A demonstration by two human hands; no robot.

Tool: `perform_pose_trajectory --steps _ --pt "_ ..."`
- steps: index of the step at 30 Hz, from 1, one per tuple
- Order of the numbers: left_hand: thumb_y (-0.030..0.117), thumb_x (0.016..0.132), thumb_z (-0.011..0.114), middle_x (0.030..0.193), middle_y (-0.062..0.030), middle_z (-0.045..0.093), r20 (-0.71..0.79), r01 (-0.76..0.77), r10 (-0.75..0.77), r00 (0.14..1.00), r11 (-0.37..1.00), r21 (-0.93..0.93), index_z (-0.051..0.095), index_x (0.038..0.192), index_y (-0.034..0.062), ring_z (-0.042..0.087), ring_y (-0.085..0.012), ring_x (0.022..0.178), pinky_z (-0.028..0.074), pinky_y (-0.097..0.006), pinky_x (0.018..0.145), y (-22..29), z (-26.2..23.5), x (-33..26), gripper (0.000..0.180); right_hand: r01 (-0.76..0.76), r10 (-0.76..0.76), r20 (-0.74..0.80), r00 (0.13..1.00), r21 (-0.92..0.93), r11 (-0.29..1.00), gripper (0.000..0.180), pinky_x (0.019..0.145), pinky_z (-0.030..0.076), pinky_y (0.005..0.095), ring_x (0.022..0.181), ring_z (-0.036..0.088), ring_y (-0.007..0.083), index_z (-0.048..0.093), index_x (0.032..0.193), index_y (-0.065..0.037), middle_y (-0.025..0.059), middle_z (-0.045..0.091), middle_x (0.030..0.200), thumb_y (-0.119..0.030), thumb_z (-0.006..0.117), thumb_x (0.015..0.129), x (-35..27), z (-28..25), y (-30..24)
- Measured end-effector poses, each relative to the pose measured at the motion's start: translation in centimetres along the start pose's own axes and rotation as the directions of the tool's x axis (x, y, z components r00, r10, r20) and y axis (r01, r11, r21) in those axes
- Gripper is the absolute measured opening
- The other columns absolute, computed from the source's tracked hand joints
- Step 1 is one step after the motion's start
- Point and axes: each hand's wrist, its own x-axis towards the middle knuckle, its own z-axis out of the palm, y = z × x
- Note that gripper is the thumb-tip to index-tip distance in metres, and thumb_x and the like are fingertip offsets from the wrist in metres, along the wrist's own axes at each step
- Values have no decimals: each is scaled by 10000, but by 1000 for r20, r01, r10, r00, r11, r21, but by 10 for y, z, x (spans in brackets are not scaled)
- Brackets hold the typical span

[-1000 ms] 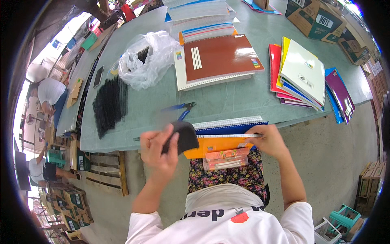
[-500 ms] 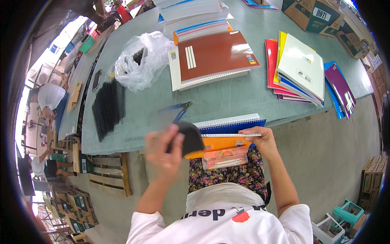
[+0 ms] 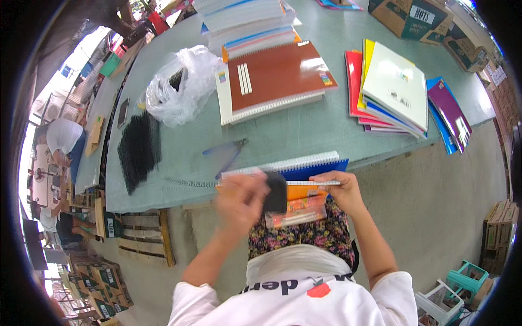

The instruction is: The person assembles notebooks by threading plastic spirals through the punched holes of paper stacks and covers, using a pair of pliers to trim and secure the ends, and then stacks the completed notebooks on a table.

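- Bag (image 3: 200, 79): black strands (image 3: 175, 80) inside.
- Clear pouch (image 3: 307, 206): white sticks (image 3: 298, 218) inside.
- Left hand (image 3: 239, 200), blurred: gripping black pad (image 3: 276, 194).
- Right hand (image 3: 341, 188): pinching orange notebook (image 3: 300, 191).

Head-worn fisheye looks down at the hands (image 3: 345, 188)

The hands (image 3: 239, 200) hold a black object (image 3: 276, 193) and orange notebook (image 3: 300, 192).

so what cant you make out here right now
All in the head view:
- Left hand: motion blur hides its exact finger placement.
- Black curved object it holds: blurred, surface detail lost.
- Orange notebook: left part hidden by that hand and object.
- Plastic bag: folds obscure most of its contents.
- Tall notebook stack: far end cut off by the upper edge.
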Motion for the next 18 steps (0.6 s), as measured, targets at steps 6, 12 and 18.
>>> perform_pose_trajectory --steps 6,12,18 --pt "158 781 633 828 -124 557 661 -108 56 749 993 38 614 1055 99 568 -295 812 477 -376 692 -11 21 -40 281 227 -245 6 970 -395 890 188 776 492 307 857 621 192 668 915 -22 97 672 936 49 594 757 -6 4 -46" --pt "63 683 708 844 -114 560 296 204 -193 936 979 -6 611 1073 71 553 -278 767 457 -344 675 -1 15 -26 402 287 -730 218 648 818 498 248 797 449 380 882 579 297 624 904 49 169 601 975 -191 613 839 -35 63 -158" --pt "24 650 714 825 -116 570 313 235 -188 931 964 -122 640 1007 40 561 -261 753 444 -309 663 4 11 -27 365 -375 -711 491 504 866 332 215 719 408 243 799 544 153 645 935 -20 70 578 889 -107 685 742 -61 104 -177"
